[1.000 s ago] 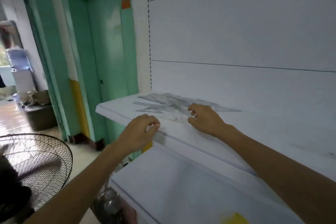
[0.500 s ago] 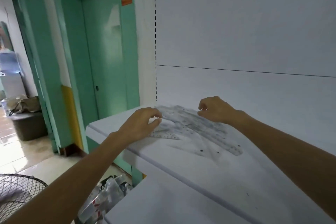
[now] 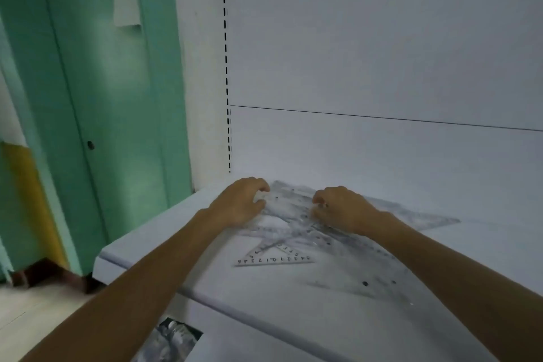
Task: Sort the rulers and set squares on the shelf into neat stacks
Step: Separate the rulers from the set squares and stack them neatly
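A loose pile of clear plastic rulers and set squares (image 3: 296,223) lies on the white shelf (image 3: 252,300). My left hand (image 3: 239,203) is at the pile's far left; its curled fingers and thumb pinch the end of a clear ruler (image 3: 261,196). My right hand (image 3: 342,209) sits on the middle of the pile, its fingertips curled round the edge of a clear piece (image 3: 308,209). A small set square with printed numbers (image 3: 276,259) lies nearest me. A long ruler with dark holes (image 3: 365,283) stretches toward the right front, and another set square (image 3: 429,220) points right.
The white back panel (image 3: 382,67) rises right behind the pile. A lower shelf (image 3: 293,344) juts out below. A green door (image 3: 117,126) and floor are at the left, with a plastic-wrapped bundle (image 3: 173,341) down by the shelf's corner.
The view has moved closer and higher over the shelf. Both hands have moved from the shelf's front edge onto the pile, and their fingers have closed on clear pieces.
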The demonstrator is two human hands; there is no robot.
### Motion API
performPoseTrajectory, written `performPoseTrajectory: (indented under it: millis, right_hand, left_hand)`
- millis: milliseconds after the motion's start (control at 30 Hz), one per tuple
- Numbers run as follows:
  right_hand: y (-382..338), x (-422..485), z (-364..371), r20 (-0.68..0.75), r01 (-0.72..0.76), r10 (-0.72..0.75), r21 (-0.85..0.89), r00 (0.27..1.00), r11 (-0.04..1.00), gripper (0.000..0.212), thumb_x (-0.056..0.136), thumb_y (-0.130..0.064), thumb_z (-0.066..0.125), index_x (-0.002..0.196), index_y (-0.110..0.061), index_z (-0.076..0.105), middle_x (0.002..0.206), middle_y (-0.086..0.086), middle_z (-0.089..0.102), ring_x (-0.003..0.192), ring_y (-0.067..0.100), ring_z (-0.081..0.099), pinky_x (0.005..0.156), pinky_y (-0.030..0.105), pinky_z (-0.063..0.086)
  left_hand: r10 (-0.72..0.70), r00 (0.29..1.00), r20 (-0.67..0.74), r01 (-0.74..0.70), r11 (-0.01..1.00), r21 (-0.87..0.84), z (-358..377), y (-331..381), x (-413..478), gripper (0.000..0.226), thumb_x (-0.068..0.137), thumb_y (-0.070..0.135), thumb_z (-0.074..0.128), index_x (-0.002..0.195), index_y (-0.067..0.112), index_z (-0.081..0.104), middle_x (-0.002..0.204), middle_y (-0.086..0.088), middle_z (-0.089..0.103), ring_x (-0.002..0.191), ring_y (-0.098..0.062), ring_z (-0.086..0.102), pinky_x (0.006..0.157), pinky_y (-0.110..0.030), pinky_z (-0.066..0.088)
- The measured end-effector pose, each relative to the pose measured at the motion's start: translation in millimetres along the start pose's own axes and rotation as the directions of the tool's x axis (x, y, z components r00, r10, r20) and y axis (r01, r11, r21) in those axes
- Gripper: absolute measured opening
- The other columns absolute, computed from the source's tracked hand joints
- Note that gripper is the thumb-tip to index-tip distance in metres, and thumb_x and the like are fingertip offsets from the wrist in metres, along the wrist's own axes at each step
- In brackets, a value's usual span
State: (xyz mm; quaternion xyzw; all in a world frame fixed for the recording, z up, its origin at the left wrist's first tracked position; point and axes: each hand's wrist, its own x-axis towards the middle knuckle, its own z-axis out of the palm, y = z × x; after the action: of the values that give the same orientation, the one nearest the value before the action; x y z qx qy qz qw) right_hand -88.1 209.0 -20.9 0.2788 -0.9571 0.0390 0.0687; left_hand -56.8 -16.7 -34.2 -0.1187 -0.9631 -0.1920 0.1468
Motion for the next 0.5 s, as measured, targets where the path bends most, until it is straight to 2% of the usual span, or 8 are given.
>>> performPoseTrajectory:
  millis: [67,167,267,333,400,500]
  right_hand:
    - [-1.3,-6.5,1.7,-0.048,-0.003,-0.004,-0.127,0.999,0.992,0.036,0.096,-0.031,0.037,0.12,-0.009,0.052,0.12,0.012,0.059,0.108,0.029,0.056,0.09,0.038,0.046]
    - [-1.9,-16.6,5.8,-0.091,0.028,-0.061,-0.331,0.994,0.943,0.03,0.097,-0.027,0.032,0.11,-0.007,0.05,0.104,0.013,0.063,0.093,0.029,0.061,0.075,0.035,0.045]
    - [-3.7,-23.6,7.5,-0.081,0.038,-0.081,-0.437,0.993,0.899,0.019,0.095,-0.016,0.034,0.101,-0.007,0.049,0.094,0.011,0.064,0.08,0.027,0.059,0.063,0.032,0.036]
    - [-4.8,-29.3,6.3,-0.099,0.005,-0.059,-0.474,0.993,0.88,0.015,0.092,-0.012,0.038,0.099,-0.008,0.049,0.092,0.011,0.064,0.076,0.027,0.056,0.061,0.031,0.032]
    - [-5.9,-36.1,5.5,-0.123,-0.026,-0.039,-0.487,0.992,0.873,0.014,0.09,-0.014,0.04,0.098,-0.008,0.05,0.092,0.01,0.065,0.08,0.029,0.06,0.062,0.031,0.032]
    - [-8.8,-43.1,5.7,-0.16,-0.078,0.004,-0.459,0.987,0.885,0.013,0.088,-0.018,0.043,0.095,-0.01,0.051,0.093,0.009,0.065,0.083,0.028,0.061,0.062,0.03,0.033]
  left_hand:
    - [0.019,0.998,0.059,-0.019,1.0,0.005,-0.5,-5.9,10.9,0.039,0.092,0.019,0.051,0.13,0.016,0.045,0.136,-0.004,0.047,0.123,-0.018,0.043,0.098,-0.027,0.032]
    - [0.045,0.99,0.135,-0.042,0.999,-0.025,1.9,-8.4,22.8,0.052,0.092,0.026,0.053,0.139,0.016,0.035,0.144,-0.004,0.04,0.13,-0.019,0.038,0.103,-0.03,0.031]
    - [0.079,0.974,0.213,-0.064,0.995,-0.076,14.7,-0.5,25.5,0.06,0.091,0.038,0.053,0.143,0.02,0.03,0.15,-0.001,0.033,0.136,-0.018,0.032,0.109,-0.032,0.027]
    - [0.115,0.968,0.222,-0.101,0.992,-0.074,21.9,4.7,25.1,0.056,0.092,0.039,0.051,0.142,0.02,0.033,0.148,-0.003,0.036,0.134,-0.019,0.036,0.108,-0.033,0.029]
    - [0.158,0.968,0.196,-0.159,0.987,-0.013,21.3,7.7,24.8,0.049,0.094,0.037,0.049,0.138,0.018,0.041,0.143,-0.006,0.044,0.129,-0.02,0.042,0.104,-0.033,0.033]
    - [0.248,0.955,0.162,-0.267,0.958,0.106,15.5,11.7,22.6,0.032,0.093,0.033,0.051,0.12,0.017,0.058,0.128,-0.005,0.057,0.114,-0.019,0.053,0.098,-0.035,0.04]
